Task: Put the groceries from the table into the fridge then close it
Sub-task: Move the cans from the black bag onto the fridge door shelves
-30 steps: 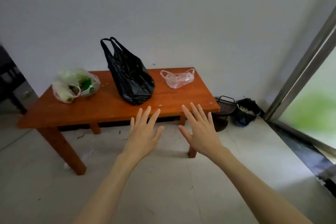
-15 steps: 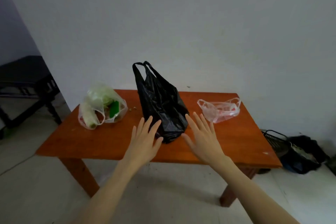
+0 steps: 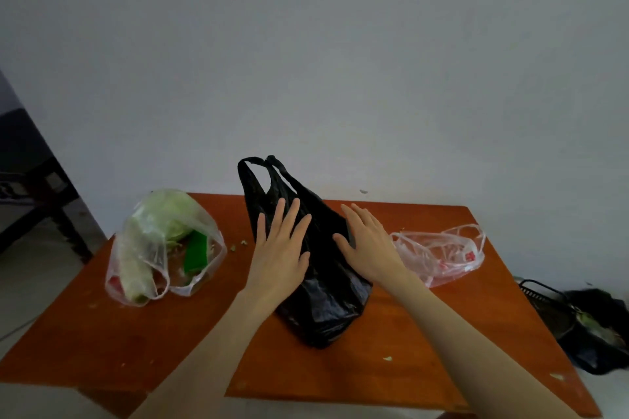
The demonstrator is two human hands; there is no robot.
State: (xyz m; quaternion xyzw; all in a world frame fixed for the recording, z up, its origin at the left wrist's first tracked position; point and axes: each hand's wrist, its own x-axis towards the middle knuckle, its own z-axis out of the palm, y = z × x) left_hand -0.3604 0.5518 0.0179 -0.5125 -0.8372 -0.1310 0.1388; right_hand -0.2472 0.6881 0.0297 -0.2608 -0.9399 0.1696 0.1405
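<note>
Reaching forward over the counter [image 3: 408, 343], both hands were at the black bag [image 3: 326, 299], one on each side. The left hand [image 3: 279, 255] was flat with its fingers spread and pointing away from the person, in front of the left face of the bag; its grip was spread and held nothing. The right hand [image 3: 369, 245] was also flat with its fingers straight and close together, at the right upper side of the bag, and its grip was also not closed on anything. Whether the palms really touched the plastic I could not tell.

The black bag stood in the middle of the counter, its two handles upright near the wall [image 3: 340, 61]. To its left lay a clear bag [image 3: 163, 248] with pale green vegetables, a green packet and something red inside. To its right lay a pink bag [image 3: 442, 255], thin and almost flat, just beside the right wrist. Small green crumbs were scattered on the wood.

On the floor at the right of the counter were a dark basket [image 3: 544, 303] and a dark sack [image 3: 595, 333]. At the far left a dark piece of furniture [image 3: 30, 187] was partly seen.
</note>
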